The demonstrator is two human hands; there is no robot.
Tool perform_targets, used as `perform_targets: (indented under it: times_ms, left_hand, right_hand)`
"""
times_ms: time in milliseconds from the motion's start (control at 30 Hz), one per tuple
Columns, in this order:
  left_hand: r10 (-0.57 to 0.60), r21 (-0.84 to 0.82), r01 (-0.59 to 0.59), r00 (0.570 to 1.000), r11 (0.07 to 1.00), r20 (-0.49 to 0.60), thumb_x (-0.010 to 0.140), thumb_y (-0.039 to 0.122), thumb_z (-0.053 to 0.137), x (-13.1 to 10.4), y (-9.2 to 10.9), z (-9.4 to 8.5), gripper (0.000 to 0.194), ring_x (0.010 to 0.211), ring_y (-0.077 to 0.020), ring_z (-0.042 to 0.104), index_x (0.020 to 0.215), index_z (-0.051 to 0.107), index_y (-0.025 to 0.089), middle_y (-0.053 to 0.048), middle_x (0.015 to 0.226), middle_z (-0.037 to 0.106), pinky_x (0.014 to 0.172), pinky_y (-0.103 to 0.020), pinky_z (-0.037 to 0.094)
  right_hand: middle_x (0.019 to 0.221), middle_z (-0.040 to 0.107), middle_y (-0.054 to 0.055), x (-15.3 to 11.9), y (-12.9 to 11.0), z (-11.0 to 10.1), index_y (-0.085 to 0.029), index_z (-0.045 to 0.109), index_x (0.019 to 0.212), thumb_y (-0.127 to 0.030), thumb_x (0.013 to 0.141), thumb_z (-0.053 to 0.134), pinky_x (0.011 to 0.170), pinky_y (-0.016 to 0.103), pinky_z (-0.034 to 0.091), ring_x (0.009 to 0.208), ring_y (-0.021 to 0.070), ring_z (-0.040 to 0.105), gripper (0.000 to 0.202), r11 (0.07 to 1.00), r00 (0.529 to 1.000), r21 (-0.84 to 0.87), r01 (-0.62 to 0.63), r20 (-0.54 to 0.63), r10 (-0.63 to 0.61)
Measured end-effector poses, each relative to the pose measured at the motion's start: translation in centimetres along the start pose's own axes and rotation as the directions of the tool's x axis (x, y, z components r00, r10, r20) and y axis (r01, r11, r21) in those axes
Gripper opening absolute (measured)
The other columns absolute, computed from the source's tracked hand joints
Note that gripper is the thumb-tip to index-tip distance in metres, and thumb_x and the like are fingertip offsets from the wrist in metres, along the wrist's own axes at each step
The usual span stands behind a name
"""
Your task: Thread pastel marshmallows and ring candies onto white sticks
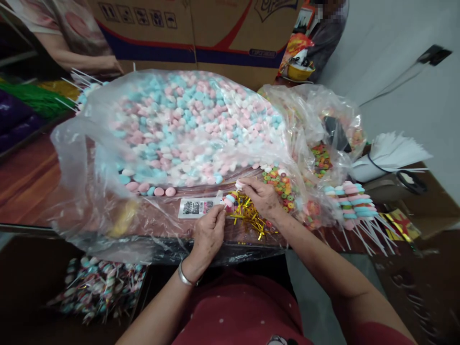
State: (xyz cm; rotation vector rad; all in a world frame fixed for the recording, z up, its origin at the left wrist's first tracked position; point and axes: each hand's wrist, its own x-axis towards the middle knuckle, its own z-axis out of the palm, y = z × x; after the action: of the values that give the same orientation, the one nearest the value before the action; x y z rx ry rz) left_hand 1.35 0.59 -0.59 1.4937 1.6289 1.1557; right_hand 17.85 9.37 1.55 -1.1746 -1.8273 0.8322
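My left hand (209,234), with a silver bracelet at the wrist, is closed around the lower end of a small marshmallow skewer (229,199). Pink, white, blue and yellow pieces show above its fingers. Just to the right, my right hand (264,197) pinches a small white marshmallow (238,185) near the skewer's tip. Whether the two touch, I cannot tell. Gold twist ties (253,216) lie in a pile under my right hand. A printed label with QR codes (196,207) lies left of the skewer. Behind both hands spreads a large clear bag of marshmallows (190,124).
Ring-shaped candies (282,189) spill from bags at the right. Finished marshmallow skewers (354,203) lie near white sticks (395,151). A large cardboard box (194,38) stands behind. Below left, wrapped skewers (104,287) fill a container. Another person's arm (75,60) shows at upper left.
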Motion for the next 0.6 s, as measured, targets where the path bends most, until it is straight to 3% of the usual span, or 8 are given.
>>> perform_targets:
  times_ms: [167,333,433,500,567,600]
  left_hand:
    - [-0.001,-0.023,0.001,1.0,1.0,-0.021,0.086,0.032,0.048,0.0,-0.3,0.1,0.025,0.058,-0.0135,0.056,0.093,0.068,0.018,0.0,0.064,0.063,0.061,-0.023,0.044]
    - [-0.014,-0.04,0.014,1.0,0.999,-0.007,0.086,0.034,0.048,0.0,-0.3,0.0,0.026,0.059,-0.0136,0.055,0.093,0.067,0.019,0.0,0.064,0.061,0.061,-0.024,0.044]
    - [-0.016,-0.062,0.017,1.0,0.998,0.018,0.087,0.034,0.047,0.0,-0.1,-0.1,0.025,0.056,-0.0125,0.051,0.091,0.066,0.018,0.002,0.062,0.057,0.058,-0.023,0.041]
    - [-0.019,-0.068,0.021,0.999,0.997,0.027,0.088,0.035,0.046,0.0,0.0,-0.2,0.025,0.055,-0.0119,0.049,0.088,0.065,0.018,0.003,0.06,0.053,0.056,-0.022,0.039]
    - [-0.021,-0.064,0.022,0.999,0.998,0.027,0.088,0.035,0.046,0.0,0.1,-0.3,0.025,0.054,-0.0115,0.048,0.085,0.064,0.017,0.004,0.058,0.05,0.056,-0.022,0.038]
    - [-0.02,-0.06,0.021,0.999,0.998,0.027,0.088,0.034,0.046,-0.1,0.1,-0.3,0.024,0.054,-0.0114,0.047,0.084,0.063,0.017,0.004,0.057,0.05,0.056,-0.022,0.038]
  right_hand:
    - [0.108,0.074,0.0,-1.3,-0.2,1.4,-0.025,0.071,0.106,-0.03,0.089,0.052,0.093,0.033,0.053,0.099,0.0164,0.069,0.027,0.999,1.0,0.021,-0.026,0.008,0.026]
    - [0.118,0.07,0.001,-1.8,-1.6,1.8,-0.026,0.068,0.116,-0.031,0.091,0.049,0.098,0.034,0.051,0.109,0.0172,0.066,0.032,0.999,0.989,-0.04,0.022,0.15,-0.015]
    - [0.123,0.067,0.0,-1.2,-2.1,-0.2,-0.029,0.062,0.125,-0.031,0.092,0.047,0.097,0.036,0.051,0.111,0.0176,0.064,0.036,0.99,0.983,-0.13,0.057,0.183,-0.032]
    - [0.124,0.067,0.0,-0.6,-1.8,-2.6,-0.028,0.06,0.127,-0.031,0.094,0.045,0.096,0.035,0.05,0.11,0.0181,0.063,0.037,0.966,0.996,-0.254,0.046,0.092,-0.023]
    - [0.115,0.07,0.003,0.0,-0.8,-5.2,-0.025,0.064,0.121,-0.028,0.094,0.044,0.092,0.034,0.049,0.104,0.0194,0.064,0.034,0.893,0.999,-0.451,0.003,0.03,0.012]
    - [0.108,0.071,0.006,0.2,-0.2,-6.4,-0.021,0.067,0.113,-0.027,0.093,0.044,0.088,0.034,0.048,0.098,0.0206,0.064,0.031,0.84,0.998,-0.543,0.009,0.06,0.029]
